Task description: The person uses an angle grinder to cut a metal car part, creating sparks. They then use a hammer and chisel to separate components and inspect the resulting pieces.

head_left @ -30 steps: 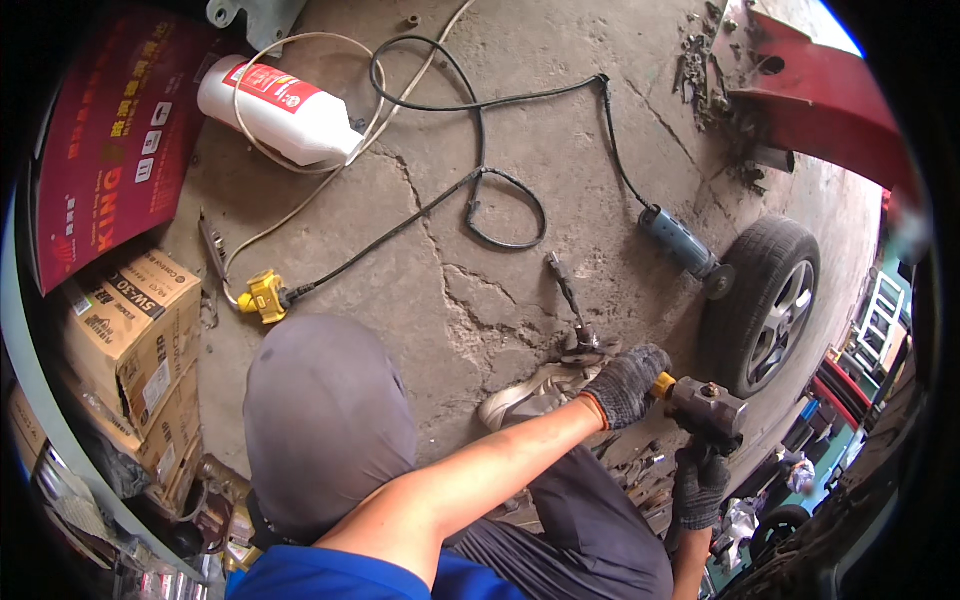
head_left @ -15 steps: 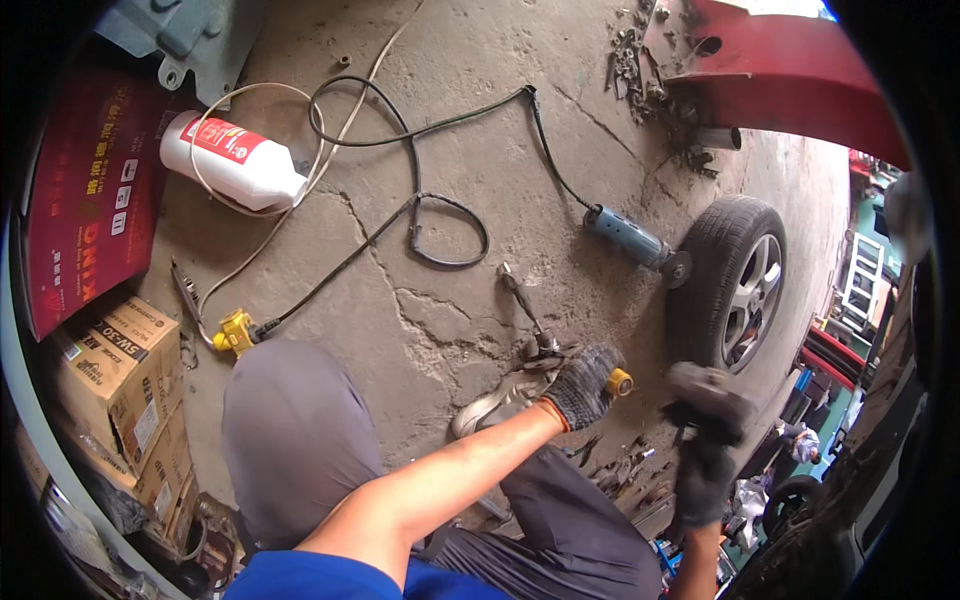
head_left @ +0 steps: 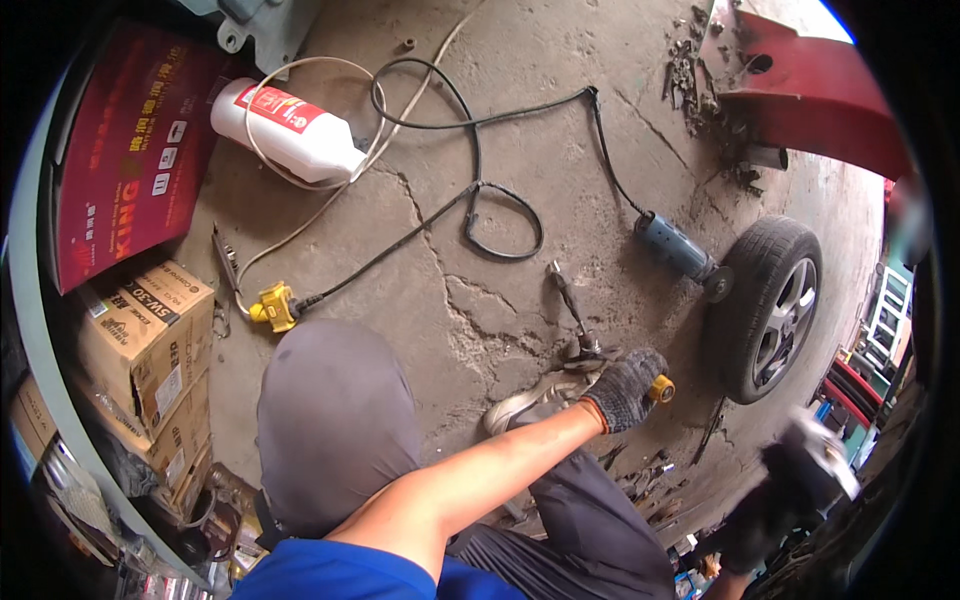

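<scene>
My left hand [head_left: 628, 392], in a grey knit glove with an orange cuff, is closed around something with a round yellow end [head_left: 661, 388]; the rest of it is hidden in my fist. It hangs above my shoe [head_left: 510, 410]. Close beyond it lies a rod-shaped metal part [head_left: 568, 298] with a thicker near end. At the lower right, my right hand [head_left: 765, 515], in a dark glove, is closed on a blocky metal part [head_left: 825, 455] with a bright face, blurred by motion. Its fingers are partly lost in shadow.
An angle grinder [head_left: 675, 248] with a corded tail lies beside a wheel [head_left: 765, 310]. Leftward are a yellow socket [head_left: 275, 308], a white bottle [head_left: 290, 130], a red carton [head_left: 120, 170] and cardboard boxes [head_left: 150, 340]. A red lift arm [head_left: 810, 100] stands far right.
My right hand has swung down and to the right with the metal part, away from the wheel. My left hand keeps its hold, and the whole view has shifted.
</scene>
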`<action>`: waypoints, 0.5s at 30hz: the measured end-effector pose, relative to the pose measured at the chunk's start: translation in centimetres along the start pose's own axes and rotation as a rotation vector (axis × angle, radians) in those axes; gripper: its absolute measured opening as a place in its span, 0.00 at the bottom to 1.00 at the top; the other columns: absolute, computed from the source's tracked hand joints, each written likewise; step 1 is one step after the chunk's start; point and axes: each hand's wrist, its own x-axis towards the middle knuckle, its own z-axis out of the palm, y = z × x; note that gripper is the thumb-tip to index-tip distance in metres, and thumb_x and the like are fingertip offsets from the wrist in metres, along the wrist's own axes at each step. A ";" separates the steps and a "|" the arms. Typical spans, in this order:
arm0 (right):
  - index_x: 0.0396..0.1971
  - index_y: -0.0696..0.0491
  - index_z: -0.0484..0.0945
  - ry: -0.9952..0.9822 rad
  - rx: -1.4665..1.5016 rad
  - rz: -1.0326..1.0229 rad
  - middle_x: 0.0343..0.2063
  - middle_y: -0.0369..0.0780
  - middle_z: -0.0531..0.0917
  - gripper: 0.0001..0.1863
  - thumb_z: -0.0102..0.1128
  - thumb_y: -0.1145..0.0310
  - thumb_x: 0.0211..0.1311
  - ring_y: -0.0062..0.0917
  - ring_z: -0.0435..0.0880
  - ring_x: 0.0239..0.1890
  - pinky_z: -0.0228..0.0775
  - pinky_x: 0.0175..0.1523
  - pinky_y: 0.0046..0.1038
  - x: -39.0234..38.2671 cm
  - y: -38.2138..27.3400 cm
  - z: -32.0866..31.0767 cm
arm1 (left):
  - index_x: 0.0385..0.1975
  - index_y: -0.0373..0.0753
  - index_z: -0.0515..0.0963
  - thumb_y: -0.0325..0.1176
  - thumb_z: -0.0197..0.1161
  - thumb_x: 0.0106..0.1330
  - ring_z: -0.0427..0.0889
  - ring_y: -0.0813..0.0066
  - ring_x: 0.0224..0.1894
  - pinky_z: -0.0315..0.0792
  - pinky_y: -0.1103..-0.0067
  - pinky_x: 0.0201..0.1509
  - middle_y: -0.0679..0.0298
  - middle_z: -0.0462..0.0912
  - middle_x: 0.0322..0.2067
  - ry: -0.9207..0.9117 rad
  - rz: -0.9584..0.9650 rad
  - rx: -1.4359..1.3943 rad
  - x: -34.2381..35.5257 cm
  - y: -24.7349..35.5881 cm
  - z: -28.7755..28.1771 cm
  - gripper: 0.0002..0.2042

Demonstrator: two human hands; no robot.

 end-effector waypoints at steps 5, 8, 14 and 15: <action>0.37 0.57 0.78 -0.090 -0.429 -0.476 0.25 0.35 0.75 0.13 0.52 0.63 0.65 0.24 0.73 0.28 0.68 0.36 0.28 -0.2 4.8 0.8 | 0.41 0.34 0.74 0.27 0.67 0.47 0.76 0.48 0.44 0.71 0.63 0.52 0.49 0.77 0.39 0.027 0.005 0.013 0.2 0.3 0.1 0.19; 0.39 0.55 0.81 -0.495 -0.575 -0.301 0.34 0.48 0.84 0.10 0.61 0.70 0.58 0.39 0.85 0.35 0.72 0.36 0.40 3.4 1.7 7.0 | 0.39 0.35 0.75 0.27 0.67 0.46 0.76 0.49 0.45 0.70 0.61 0.52 0.49 0.78 0.37 -0.118 -0.038 0.071 0.0 -0.1 0.7 0.18; 0.33 0.55 0.74 0.144 0.042 -0.103 0.21 0.32 0.73 0.04 0.55 0.71 0.65 0.16 0.71 0.22 0.64 0.29 0.18 2.2 -2.9 0.5 | 0.36 0.37 0.75 0.30 0.65 0.45 0.78 0.52 0.40 0.71 0.65 0.48 0.51 0.78 0.33 -0.167 -0.203 0.270 -1.2 -2.8 -0.2 0.16; 0.38 0.57 0.74 0.262 -0.009 -0.214 0.24 0.34 0.76 0.08 0.56 0.68 0.66 0.19 0.74 0.24 0.67 0.31 0.20 2.1 -1.9 -0.8 | 0.36 0.37 0.75 0.30 0.64 0.46 0.78 0.52 0.41 0.71 0.64 0.49 0.51 0.78 0.34 -0.161 -0.101 0.231 -0.7 -1.5 -0.5 0.15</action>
